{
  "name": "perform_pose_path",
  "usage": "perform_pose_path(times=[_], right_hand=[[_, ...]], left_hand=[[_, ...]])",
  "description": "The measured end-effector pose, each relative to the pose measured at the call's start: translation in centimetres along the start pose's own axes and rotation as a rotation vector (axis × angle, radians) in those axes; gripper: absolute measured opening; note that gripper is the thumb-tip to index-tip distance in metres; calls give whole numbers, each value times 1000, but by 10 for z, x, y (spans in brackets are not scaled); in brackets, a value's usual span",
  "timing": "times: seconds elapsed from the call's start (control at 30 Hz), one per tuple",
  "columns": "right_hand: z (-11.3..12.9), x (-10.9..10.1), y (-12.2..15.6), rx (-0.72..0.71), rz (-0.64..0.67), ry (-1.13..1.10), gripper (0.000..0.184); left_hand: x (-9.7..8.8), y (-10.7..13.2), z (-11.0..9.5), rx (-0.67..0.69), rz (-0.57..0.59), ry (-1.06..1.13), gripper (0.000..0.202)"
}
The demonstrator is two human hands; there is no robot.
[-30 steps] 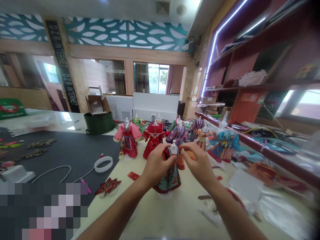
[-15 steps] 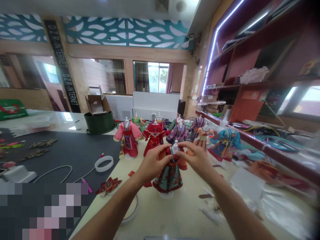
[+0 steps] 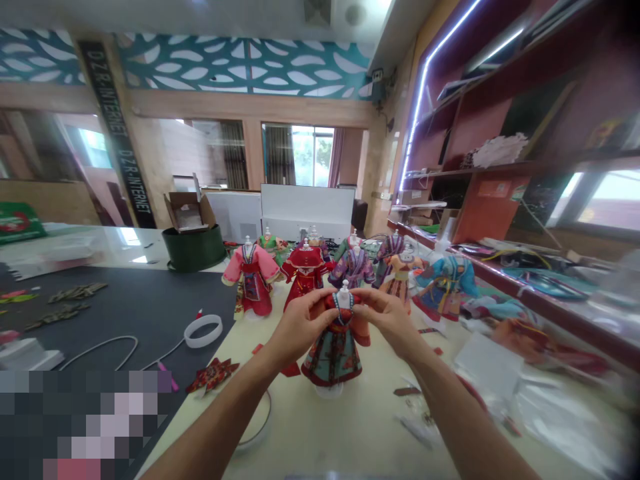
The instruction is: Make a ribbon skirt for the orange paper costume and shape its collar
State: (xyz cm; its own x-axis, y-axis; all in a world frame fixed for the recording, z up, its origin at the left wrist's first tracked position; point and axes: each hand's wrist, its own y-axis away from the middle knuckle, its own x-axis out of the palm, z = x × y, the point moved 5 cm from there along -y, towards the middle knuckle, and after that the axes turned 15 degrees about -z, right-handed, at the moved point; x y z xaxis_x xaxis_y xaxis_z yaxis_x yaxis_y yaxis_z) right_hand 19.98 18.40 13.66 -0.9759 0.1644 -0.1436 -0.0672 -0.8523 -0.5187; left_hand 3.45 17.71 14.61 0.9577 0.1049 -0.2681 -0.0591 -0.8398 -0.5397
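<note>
Directly in front of me a small doll dress (image 3: 333,357) stands upright on a white mannequin stand (image 3: 330,392). It has a teal patterned skirt, a red top and a blue-and-white beaded-looking trim along its V-shaped neckline. My left hand (image 3: 304,325) pinches the dress at one shoulder, thumb and fingers closed on the cloth. On the opposite shoulder my right hand (image 3: 390,321) grips the fabric in the same way. Between the hands the white neck knob (image 3: 344,288) of the mannequin sticks up. The fingertips partly cover the top.
Behind my hands stand several dressed mannequins, among them a pink robe (image 3: 251,277), a red dress (image 3: 306,270) and a blue robe (image 3: 445,283). To the left lie a red fabric flower (image 3: 213,375) and a white tape roll (image 3: 203,331). Clear plastic bags (image 3: 560,420) lie right.
The view has shifted slightly, so the scene sits a little further left. Both hands stay at the dress's shoulders, and the neckline trim between them now shows more fully.
</note>
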Motion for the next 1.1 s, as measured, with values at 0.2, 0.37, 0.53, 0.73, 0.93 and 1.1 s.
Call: perform_pose_path(times=[0.2, 0.37, 0.53, 0.73, 0.93, 1.1], right_hand=[[-2, -1, 3, 43, -13, -40, 28], [-13, -5, 7, 55, -56, -66, 33], [-22, -3, 7, 37, -72, -68, 34], [-23, -3, 10, 15, -104, -66, 32], [-17, -10, 9, -40, -224, -13, 23], [-4, -10, 6, -124, -251, 45, 15]], left_hand=[[0, 1, 5, -12, 2, 0, 42], [-1, 3, 12, -48, 1, 21, 45], [-2, 4, 14, -87, 11, 60, 42], [-6, 4, 18, -102, -20, 59, 34], [-13, 0, 16, -91, -121, 25, 27], [-7, -6, 7, -70, -118, 20, 28]])
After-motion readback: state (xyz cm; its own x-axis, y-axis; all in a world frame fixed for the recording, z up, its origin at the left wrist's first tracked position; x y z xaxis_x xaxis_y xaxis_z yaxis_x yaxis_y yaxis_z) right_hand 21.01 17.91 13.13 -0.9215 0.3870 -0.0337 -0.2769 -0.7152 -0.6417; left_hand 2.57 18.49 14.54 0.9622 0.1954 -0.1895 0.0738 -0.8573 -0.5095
